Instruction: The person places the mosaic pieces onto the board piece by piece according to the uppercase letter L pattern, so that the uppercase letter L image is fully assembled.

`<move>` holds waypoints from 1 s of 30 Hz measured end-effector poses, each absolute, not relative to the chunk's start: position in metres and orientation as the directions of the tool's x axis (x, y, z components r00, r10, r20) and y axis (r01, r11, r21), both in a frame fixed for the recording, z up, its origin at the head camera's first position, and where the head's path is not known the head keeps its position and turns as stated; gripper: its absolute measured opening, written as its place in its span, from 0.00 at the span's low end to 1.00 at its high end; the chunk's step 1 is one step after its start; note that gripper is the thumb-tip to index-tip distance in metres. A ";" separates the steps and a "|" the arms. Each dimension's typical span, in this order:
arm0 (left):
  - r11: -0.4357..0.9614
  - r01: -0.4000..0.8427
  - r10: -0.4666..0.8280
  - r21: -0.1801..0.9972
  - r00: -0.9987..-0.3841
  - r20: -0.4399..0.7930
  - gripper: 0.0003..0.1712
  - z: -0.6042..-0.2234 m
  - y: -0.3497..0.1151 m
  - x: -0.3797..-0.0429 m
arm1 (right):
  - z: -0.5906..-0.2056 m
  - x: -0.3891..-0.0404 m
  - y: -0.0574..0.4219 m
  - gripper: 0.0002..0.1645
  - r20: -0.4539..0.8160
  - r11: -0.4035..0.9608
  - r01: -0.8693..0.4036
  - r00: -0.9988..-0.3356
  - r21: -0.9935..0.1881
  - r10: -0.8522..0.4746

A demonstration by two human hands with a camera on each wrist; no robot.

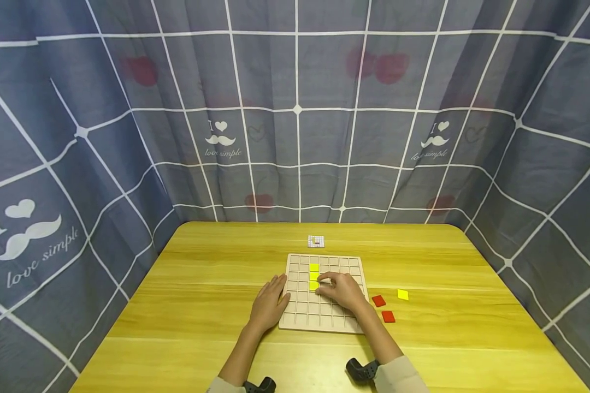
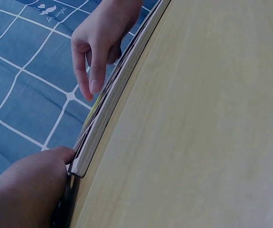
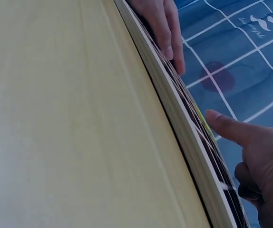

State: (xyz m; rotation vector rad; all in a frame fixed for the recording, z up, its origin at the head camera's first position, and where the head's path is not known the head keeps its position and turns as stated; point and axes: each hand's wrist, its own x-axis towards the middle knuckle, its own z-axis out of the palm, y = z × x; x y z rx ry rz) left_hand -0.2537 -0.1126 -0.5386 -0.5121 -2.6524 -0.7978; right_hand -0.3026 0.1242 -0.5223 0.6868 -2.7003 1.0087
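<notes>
Sleeves (image 1: pixel 400 376), left hand (image 1: pixel 268 307) outstretched, right hand (image 1: pixel 343 289) unclenched over board (image 1: pixel 319 321), 2 red tiles (image 1: pixel 388 316) only in head view

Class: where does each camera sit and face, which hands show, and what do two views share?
Head: worn on the head, facing forward and down at the grid board; shows left hand and right hand.
Left wrist: on that wrist, facing the board's edge; left hand nearest, right hand beyond.
Right wrist: on that wrist, also facing the board's edge; right hand nearest, left hand beyond.
Shared by wrist views: both hands, the board, table and curtain.
</notes>
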 end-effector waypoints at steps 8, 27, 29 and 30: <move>0.789 0.376 0.237 0.486 -0.916 0.324 0.30 -0.537 -0.112 -0.253 | -0.518 -0.293 0.179 0.18 0.345 0.586 -0.417 -0.908 -0.694 -0.238; 0.809 0.365 0.238 0.460 -0.920 0.311 0.30 -0.537 -0.113 -0.258 | -0.522 -0.263 0.315 0.27 0.192 0.710 -0.194 -0.978 -0.677 -0.083; 0.810 0.365 0.238 0.460 -0.920 0.312 0.30 -0.536 -0.113 -0.258 | -0.524 -0.262 0.318 0.26 0.170 0.731 -0.177 -0.982 -0.658 -0.085; 0.810 0.364 0.238 0.460 -0.920 0.311 0.30 -0.536 -0.112 -0.257 | -0.525 -0.262 0.319 0.26 0.163 0.741 -0.170 -0.983 -0.650 -0.082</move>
